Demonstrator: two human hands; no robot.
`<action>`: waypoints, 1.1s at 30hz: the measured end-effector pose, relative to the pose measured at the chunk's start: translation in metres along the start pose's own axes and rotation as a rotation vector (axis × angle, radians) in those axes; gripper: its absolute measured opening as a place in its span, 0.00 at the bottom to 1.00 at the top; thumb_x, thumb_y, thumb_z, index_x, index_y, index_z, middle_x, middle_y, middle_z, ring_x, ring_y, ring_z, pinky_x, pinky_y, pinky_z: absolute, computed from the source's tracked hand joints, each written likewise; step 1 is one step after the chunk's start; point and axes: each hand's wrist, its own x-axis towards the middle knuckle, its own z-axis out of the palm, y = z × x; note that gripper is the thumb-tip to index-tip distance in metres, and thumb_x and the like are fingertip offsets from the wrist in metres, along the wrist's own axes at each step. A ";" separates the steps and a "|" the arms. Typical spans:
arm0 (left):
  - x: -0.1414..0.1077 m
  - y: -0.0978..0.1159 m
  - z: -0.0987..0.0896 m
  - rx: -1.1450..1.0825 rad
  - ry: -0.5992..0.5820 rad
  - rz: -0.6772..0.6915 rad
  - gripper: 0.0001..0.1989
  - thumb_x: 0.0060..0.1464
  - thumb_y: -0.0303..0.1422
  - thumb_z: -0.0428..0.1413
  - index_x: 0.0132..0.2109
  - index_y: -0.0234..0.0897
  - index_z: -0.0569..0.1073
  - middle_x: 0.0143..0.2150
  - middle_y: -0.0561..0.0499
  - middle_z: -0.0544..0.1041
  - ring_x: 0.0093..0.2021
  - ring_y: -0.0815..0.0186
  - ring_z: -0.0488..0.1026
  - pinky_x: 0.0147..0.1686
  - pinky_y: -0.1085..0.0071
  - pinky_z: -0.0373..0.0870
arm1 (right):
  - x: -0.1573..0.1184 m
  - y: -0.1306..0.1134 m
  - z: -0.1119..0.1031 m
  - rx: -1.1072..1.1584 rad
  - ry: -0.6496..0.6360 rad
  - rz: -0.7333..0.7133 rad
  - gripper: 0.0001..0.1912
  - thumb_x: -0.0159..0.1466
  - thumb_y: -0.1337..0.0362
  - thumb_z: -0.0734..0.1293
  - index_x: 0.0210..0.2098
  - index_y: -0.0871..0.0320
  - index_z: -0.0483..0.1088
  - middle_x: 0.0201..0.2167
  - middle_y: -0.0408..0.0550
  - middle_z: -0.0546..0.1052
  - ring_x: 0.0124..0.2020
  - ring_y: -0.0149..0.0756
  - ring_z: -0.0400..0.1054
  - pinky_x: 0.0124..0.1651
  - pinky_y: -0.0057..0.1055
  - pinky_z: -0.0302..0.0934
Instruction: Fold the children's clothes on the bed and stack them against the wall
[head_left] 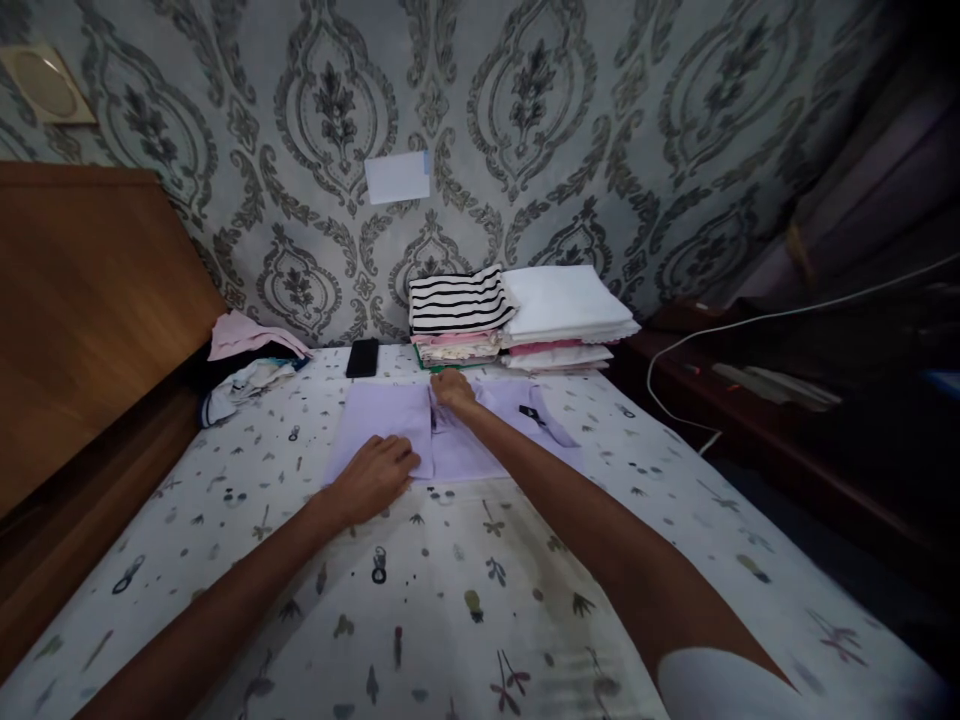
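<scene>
On the bed (457,640), the lavender garment (382,420) is lying at the centre of the frame, where the right hand (452,388) is gripping its upper edge and the left hand (379,468) is resting open at its lower left. For a neat fold, the left should be pressing lightly while the right is aligning edges. Folded stacks (562,303) at upper centre are limiting movement, while the bed is offering more room toward the bottom.

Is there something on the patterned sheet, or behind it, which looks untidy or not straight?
Yes. The pink cloth and the pale cloth on the left lie crumpled, unlike the folded white pile. The white paper on the wall looks slightly tilted. The purple cloth shows no obvious damage.
</scene>
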 end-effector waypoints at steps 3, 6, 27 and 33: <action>0.005 0.006 0.001 0.057 -0.041 0.006 0.07 0.62 0.26 0.52 0.46 0.36 0.72 0.46 0.42 0.75 0.47 0.55 0.71 0.45 0.59 0.68 | 0.010 -0.004 0.002 -0.078 -0.014 0.018 0.06 0.54 0.62 0.72 0.29 0.56 0.74 0.34 0.55 0.79 0.48 0.51 0.72 0.48 0.39 0.64; 0.009 0.008 0.007 0.050 -0.040 -0.018 0.08 0.61 0.24 0.52 0.45 0.37 0.72 0.44 0.42 0.75 0.47 0.55 0.72 0.41 0.62 0.70 | 0.012 -0.006 0.011 -0.114 -0.041 0.001 0.06 0.48 0.66 0.73 0.26 0.57 0.73 0.32 0.51 0.79 0.43 0.48 0.73 0.44 0.36 0.64; 0.007 0.028 0.012 -0.194 0.164 -0.003 0.11 0.67 0.36 0.48 0.42 0.38 0.73 0.42 0.46 0.76 0.44 0.58 0.71 0.45 0.61 0.70 | 0.010 0.001 0.001 -0.110 0.046 -0.113 0.14 0.55 0.72 0.63 0.38 0.57 0.74 0.38 0.50 0.78 0.46 0.45 0.70 0.50 0.37 0.63; 0.010 0.000 0.009 -0.256 0.241 -0.141 0.19 0.70 0.39 0.41 0.52 0.37 0.73 0.50 0.42 0.78 0.51 0.58 0.73 0.53 0.60 0.68 | -0.043 -0.019 0.005 -0.177 0.055 -0.367 0.19 0.65 0.66 0.60 0.55 0.57 0.70 0.61 0.56 0.69 0.64 0.48 0.59 0.66 0.43 0.51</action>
